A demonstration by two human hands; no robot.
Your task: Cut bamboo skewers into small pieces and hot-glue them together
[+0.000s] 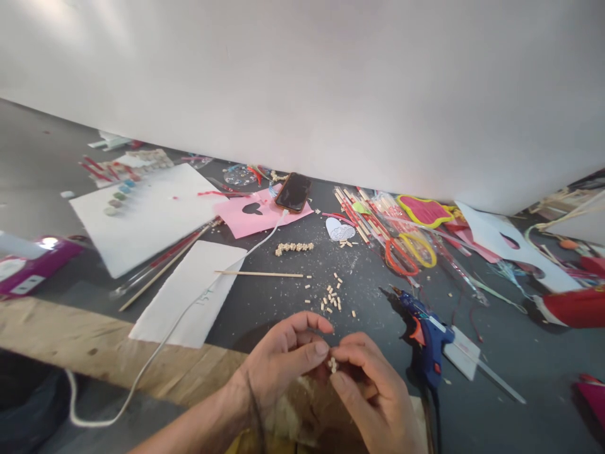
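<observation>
My right hand pinches a small cluster of short wooden stick pieces between thumb and fingers, just past the table's front edge. Beside it, my left hand is curled, with its thumb tip close to the right fingertips. Whether anything sits behind that thumb is hidden. Loose cut wooden pieces lie scattered on the dark table beyond my hands. Farther back rests a row of similar pieces joined together. A thin wooden skewer lies partly across a torn white paper.
A blue glue gun lies at right with its cord hanging down. Orange scissors and bundled sticks are behind it. A phone sits on pink paper; its white cable runs to the front left.
</observation>
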